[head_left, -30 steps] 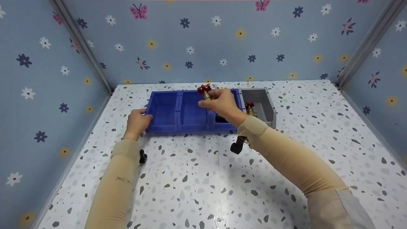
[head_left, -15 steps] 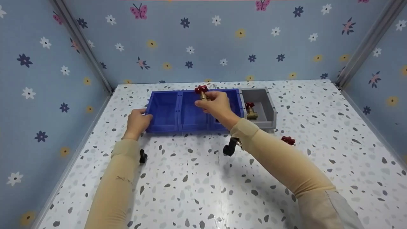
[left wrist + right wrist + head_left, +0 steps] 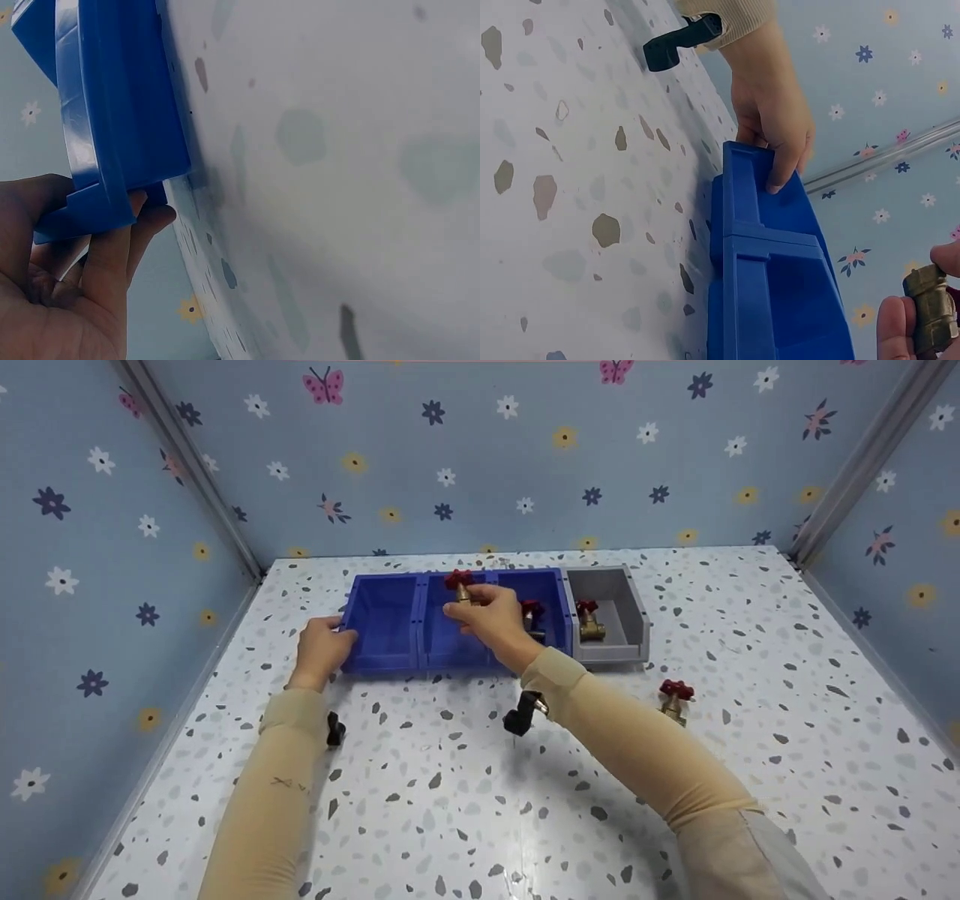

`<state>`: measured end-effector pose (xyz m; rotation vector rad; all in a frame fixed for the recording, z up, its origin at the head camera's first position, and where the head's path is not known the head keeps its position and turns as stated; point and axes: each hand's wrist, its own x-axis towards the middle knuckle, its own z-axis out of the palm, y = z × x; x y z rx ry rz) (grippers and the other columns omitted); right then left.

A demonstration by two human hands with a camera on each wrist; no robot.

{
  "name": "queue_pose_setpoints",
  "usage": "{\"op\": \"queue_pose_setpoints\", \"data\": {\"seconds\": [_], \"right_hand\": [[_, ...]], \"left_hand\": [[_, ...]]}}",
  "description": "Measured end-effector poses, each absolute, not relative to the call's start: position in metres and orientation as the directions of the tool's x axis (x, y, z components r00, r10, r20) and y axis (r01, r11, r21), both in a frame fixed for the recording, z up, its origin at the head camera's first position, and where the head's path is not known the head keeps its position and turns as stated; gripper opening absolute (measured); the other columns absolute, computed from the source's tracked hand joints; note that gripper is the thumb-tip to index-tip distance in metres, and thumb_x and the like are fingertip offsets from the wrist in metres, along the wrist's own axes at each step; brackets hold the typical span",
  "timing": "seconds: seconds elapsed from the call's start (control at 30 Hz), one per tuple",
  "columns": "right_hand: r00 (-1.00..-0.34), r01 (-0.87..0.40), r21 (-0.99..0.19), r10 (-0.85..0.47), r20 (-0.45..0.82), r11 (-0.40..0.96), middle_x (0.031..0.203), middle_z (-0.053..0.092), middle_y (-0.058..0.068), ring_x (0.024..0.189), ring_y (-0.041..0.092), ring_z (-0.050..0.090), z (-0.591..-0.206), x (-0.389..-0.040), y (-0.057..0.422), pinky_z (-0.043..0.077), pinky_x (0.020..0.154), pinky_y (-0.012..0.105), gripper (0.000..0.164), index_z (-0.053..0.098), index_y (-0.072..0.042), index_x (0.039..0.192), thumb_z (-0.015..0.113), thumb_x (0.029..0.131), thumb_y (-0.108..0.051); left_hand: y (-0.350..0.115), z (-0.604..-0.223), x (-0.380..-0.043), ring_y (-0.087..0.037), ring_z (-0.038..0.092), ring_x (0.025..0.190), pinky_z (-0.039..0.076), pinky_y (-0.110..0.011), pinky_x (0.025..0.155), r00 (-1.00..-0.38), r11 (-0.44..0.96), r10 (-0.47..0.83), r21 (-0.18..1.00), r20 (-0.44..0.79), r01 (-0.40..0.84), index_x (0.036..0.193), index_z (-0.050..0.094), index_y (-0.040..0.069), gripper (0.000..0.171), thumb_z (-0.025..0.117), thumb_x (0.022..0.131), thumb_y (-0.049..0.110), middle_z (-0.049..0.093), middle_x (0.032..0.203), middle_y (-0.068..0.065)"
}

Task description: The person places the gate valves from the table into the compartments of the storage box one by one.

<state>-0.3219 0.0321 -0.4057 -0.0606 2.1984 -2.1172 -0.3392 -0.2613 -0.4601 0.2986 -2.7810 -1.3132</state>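
Observation:
My right hand pinches a brass valve with a red handwheel between thumb and fingers, over the middle blue bin. In the right wrist view the brass body of that valve shows at the lower right, above the blue bins. With thumb inside and fingers outside, my left hand grips the side wall of the leftmost blue bin. The left wrist view has its fingers around the corner of the bin. Another red-handled valve lies in the third blue bin, partly behind my right hand.
A grey bin ends the row on the right, with a brass valve inside. One more valve stands on the speckled table, partly behind my right sleeve. Flowered panels enclose the back and sides.
My right hand has moved left and slightly down with the valve, from near the third blue bin to the middle one. Valves behind the right arm came into view. The left hand stays put.

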Motion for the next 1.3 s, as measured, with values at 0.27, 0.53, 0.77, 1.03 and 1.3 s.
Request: {"op": "queue_pose_setpoints", "data": {"seconds": [0.27, 0.53, 0.77, 1.03, 1.3], "right_hand": [[-0.995, 0.056, -0.998, -0.086, -0.055, -0.005, 0.128, 0.072, 0.02, 0.098, 0.019, 0.077, -0.411, -0.324, 0.02, 0.066, 0.094, 0.04, 0.054, 0.065, 0.006, 0.142, 0.083, 0.094, -0.008], [-0.992, 0.099, -0.994, -0.087, -0.094, -0.05, 0.129, 0.069, 0.02, 0.103, 0.023, 0.077, -0.418, -0.326, 0.012, 0.063, 0.102, 0.046, 0.054, 0.062, 0.006, 0.143, 0.083, 0.094, -0.006], [-0.987, 0.128, -0.988, -0.106, -0.119, -0.085, 0.126, 0.069, 0.017, 0.103, 0.023, 0.076, -0.424, -0.328, 0.009, 0.06, 0.106, 0.049, 0.054, 0.062, 0.005, 0.143, 0.083, 0.095, -0.006], [-0.986, 0.134, -0.988, -0.113, -0.125, -0.076, 0.128, 0.069, 0.021, 0.104, 0.025, 0.077, -0.43, -0.331, 0.005, 0.059, 0.107, 0.052, 0.051, 0.062, 0.008, 0.141, 0.082, 0.095, -0.004], [-0.981, 0.163, -0.984, -0.12, -0.154, -0.073, 0.134, 0.067, 0.024, 0.116, 0.032, 0.076, -0.436, -0.336, 0.001, 0.06, 0.107, 0.049, 0.055, 0.058, 0.008, 0.145, 0.081, 0.096, -0.004]], "left_hand": [[-0.262, -0.459, -0.338, -0.034, 0.07, 0.111, 0.054, -0.027, 0.073, -0.98, 0.631, -0.196, 0.763, -0.021, -0.142, 0.144, 0.069, 0.001, 0.05, 0.057, 0.098, 0.015, 0.069, 0.142, -0.026], [-0.263, -0.459, -0.34, -0.031, 0.072, 0.099, 0.052, -0.023, 0.06, -0.98, 0.636, -0.198, 0.756, -0.035, -0.156, 0.142, 0.07, 0.0, 0.049, 0.056, 0.098, 0.017, 0.071, 0.137, -0.026], [-0.263, -0.459, -0.339, -0.035, 0.071, 0.109, 0.062, -0.036, 0.078, -0.98, 0.635, -0.196, 0.757, -0.035, -0.154, 0.143, 0.07, 0.0, 0.049, 0.056, 0.098, 0.016, 0.07, 0.141, -0.026], [-0.261, -0.457, -0.339, -0.039, 0.063, 0.136, 0.049, -0.053, 0.12, -0.98, 0.625, -0.192, 0.763, -0.055, -0.165, 0.148, 0.064, -0.002, 0.052, 0.056, 0.099, 0.015, 0.063, 0.151, -0.026], [-0.26, -0.458, -0.339, -0.04, 0.063, 0.136, 0.049, -0.054, 0.12, -0.98, 0.629, -0.191, 0.761, -0.045, -0.158, 0.147, 0.065, -0.003, 0.051, 0.056, 0.1, 0.015, 0.063, 0.151, -0.027]]}}
